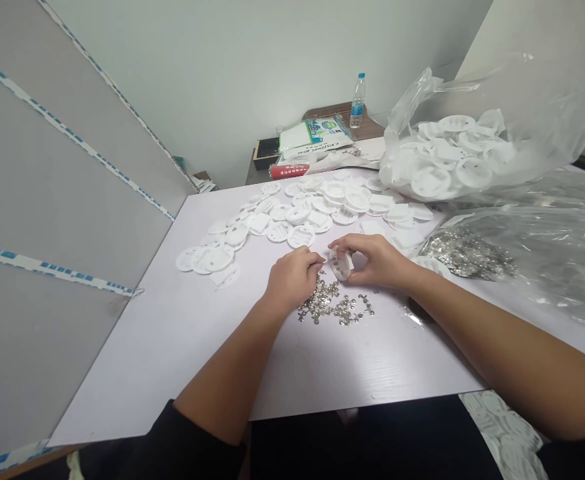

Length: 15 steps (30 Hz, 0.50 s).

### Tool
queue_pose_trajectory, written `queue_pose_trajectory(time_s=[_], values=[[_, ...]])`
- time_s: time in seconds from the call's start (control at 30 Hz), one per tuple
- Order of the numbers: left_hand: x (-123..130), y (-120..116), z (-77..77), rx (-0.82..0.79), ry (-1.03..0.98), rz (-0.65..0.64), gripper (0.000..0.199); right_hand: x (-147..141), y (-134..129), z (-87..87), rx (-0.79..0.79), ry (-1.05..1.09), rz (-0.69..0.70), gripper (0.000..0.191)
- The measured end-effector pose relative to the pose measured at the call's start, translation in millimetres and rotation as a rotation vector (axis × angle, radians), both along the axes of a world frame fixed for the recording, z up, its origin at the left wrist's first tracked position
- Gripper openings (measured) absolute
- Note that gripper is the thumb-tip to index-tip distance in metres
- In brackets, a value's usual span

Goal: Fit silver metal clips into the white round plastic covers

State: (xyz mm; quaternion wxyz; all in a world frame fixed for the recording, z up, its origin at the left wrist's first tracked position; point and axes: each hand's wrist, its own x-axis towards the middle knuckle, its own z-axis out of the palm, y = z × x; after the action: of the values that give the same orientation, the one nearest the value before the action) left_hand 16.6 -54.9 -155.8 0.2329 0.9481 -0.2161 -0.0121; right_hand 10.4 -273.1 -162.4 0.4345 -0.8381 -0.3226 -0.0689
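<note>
My right hand [367, 259] grips a round white plastic piece [340, 264] by its edge, tilted up so that its slotted face turns to the left. Close beside it, my left hand [298, 275] pinches a small metal part [323, 261] between thumb and fingertips; most of that part is hidden. Below both hands lies a loose heap of small shiny metal clips [325, 299]. Behind them spreads a large pile of similar round white plastic pieces [299, 212], some flat and some leaning on each other.
An open clear bag [452, 160] of white pieces stands at the back right. In front of it lies a plastic bag of metal parts [469, 255]. A water bottle [357, 103] and packets [317, 133] are at the back. A grey partition [62, 200] borders the left side.
</note>
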Motion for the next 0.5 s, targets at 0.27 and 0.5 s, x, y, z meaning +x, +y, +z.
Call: queue_pose_trajectory(time_s=[0.27, 0.5], values=[[1.1, -0.5, -0.2, 0.017, 0.005, 0.017, 0.025, -0.7, 0.3, -0.5, -0.015, 0.003, -0.014, 0.027], [-0.6, -7.7, 3.5, 0.078, 0.043, 0.097, 0.02, -0.7, 2.4, 0.0, -0.026, 0.023, -0.046, 0.027]])
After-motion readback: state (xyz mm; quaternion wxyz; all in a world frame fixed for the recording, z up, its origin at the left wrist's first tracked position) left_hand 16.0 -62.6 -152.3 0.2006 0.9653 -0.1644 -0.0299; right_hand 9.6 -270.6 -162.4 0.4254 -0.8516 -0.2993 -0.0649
